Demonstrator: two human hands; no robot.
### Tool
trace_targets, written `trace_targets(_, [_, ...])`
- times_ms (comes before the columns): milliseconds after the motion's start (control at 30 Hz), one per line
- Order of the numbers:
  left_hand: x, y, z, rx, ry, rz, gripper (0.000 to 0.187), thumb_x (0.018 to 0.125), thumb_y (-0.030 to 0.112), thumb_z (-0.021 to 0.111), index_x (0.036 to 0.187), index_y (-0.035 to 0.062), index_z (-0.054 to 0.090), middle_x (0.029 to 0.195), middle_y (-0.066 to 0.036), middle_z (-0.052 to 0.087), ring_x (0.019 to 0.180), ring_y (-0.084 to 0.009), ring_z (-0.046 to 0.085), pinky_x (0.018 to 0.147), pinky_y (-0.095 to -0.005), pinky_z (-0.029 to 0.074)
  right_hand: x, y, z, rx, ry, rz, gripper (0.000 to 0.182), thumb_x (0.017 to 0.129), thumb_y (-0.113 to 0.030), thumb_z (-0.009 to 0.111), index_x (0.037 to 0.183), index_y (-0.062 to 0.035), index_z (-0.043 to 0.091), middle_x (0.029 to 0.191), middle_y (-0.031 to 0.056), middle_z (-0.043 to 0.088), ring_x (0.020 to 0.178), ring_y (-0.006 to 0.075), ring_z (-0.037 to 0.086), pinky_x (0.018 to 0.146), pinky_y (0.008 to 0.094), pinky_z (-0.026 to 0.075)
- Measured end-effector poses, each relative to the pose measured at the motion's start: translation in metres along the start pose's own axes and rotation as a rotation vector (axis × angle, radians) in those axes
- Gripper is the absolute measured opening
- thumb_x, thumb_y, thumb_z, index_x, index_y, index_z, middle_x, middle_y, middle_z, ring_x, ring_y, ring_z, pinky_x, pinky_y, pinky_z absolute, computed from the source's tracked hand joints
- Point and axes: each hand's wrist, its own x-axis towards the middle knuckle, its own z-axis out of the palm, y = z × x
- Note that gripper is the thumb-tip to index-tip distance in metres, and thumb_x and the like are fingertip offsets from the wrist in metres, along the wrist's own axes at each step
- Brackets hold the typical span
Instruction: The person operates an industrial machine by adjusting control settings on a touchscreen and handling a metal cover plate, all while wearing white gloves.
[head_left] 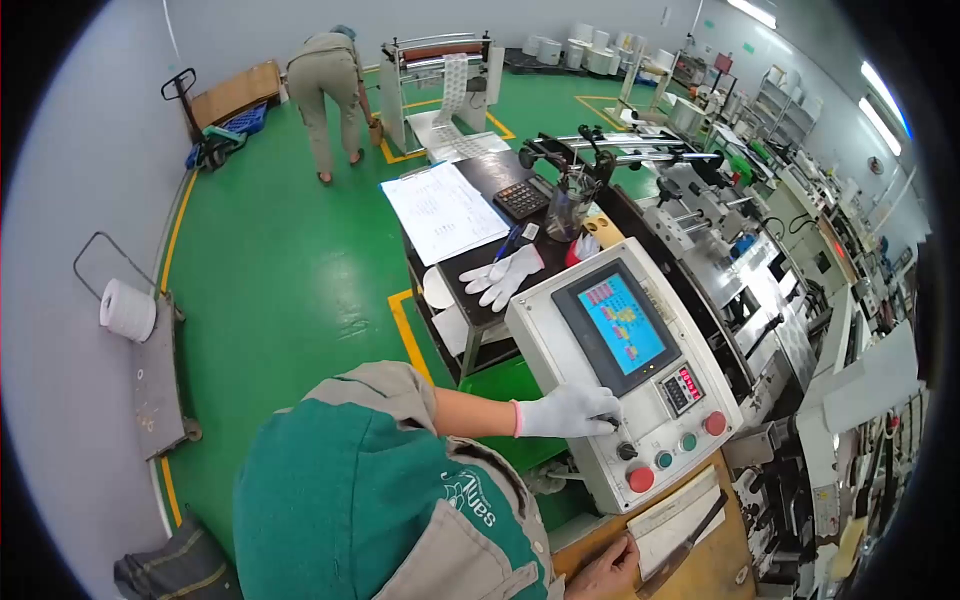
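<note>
My left hand (570,412), in a white knit glove, reaches across to a white control box (560,345). Its fingers are pinched around a small black knob on the panel, mostly hidden by the fingertips. Just below sits a second black selector knob (626,451). A lit touchscreen (622,318) is above the hand, with a red digital counter (684,390) to its right. My right hand (605,572), bare, rests loosely on the wooden top at the bottom edge, partly out of view. Close beside it lie a knife (690,540) and a pale flat pad (680,515).
A dark table (490,175) holds a clipboard with papers (445,210), a calculator (521,199) and white gloves (503,277). Machinery (700,220) lines the right. Another person (325,90) bends near a roll machine (440,85). A cart (160,390) stands left.
</note>
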Motion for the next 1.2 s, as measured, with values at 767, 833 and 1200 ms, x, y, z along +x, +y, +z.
trace_targets(767, [0.009,0.015,-0.009,0.054,-0.078,-0.040,0.018,0.086,0.015,0.071,0.102,0.0067,0.068,0.083,-0.008,0.061,0.071,-0.0210,0.059,0.066,-0.0334,0.049,-0.004,0.050,0.036,0.439,0.188,0.130,0.012,0.094,-0.008,0.066,0.100,0.0012,0.069,0.086,0.0055,0.063,0.076,0.0130,0.056,0.069,0.0266,0.046])
trace_targets(833, [0.009,0.014,-0.007,0.026,-0.062,-0.053,0.020,0.086,0.014,0.071,0.104,0.0061,0.068,0.083,-0.008,0.061,0.071,-0.0199,0.061,0.067,-0.0325,0.050,-0.002,0.047,0.034,0.435,0.188,0.129,0.012,0.094,-0.008,0.066,0.100,0.0013,0.069,0.086,0.0053,0.062,0.076,0.0130,0.056,0.069,0.0265,0.046])
trace_targets(1200, [0.010,0.016,-0.004,0.060,-0.003,-0.023,0.014,0.086,0.018,0.070,0.097,0.0093,0.069,0.077,-0.006,0.059,0.067,-0.0198,0.060,0.064,-0.0331,0.050,-0.002,0.048,0.032,0.436,0.162,0.129,0.012,0.094,-0.009,0.065,0.100,0.0010,0.069,0.086,0.0058,0.062,0.078,0.0147,0.056,0.071,0.0274,0.046])
